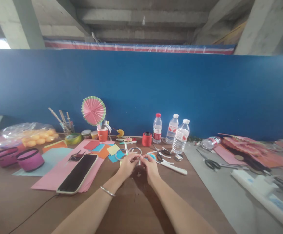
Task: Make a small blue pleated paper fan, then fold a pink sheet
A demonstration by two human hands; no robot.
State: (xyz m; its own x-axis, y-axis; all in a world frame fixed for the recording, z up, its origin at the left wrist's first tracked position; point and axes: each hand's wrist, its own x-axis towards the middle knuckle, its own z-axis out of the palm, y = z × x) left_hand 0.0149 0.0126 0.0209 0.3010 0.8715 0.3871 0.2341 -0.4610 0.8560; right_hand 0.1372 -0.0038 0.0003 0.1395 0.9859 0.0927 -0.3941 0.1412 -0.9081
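My left hand (128, 165) and my right hand (151, 166) meet above the brown table, fingertips together in a pinch. Whatever lies between the fingertips is too small to make out. Just beyond the fingers are two round silvery rings (135, 148), partly covered by my left hand. A bright blue piece (152, 156) shows behind my right fingers. To the right lie black-handled scissors (165, 152) and a white-handled tool (174, 168). Small coloured paper squares (113, 149) are beyond my left hand.
A phone (78, 174) rests on pink paper (48, 178) at left. Behind stand a paper fan (93, 110) in a red cup (102, 134), a red spool (146, 139) and water bottles (181, 136). A white power strip (263, 195) lies right; purple bands (30, 160) left.
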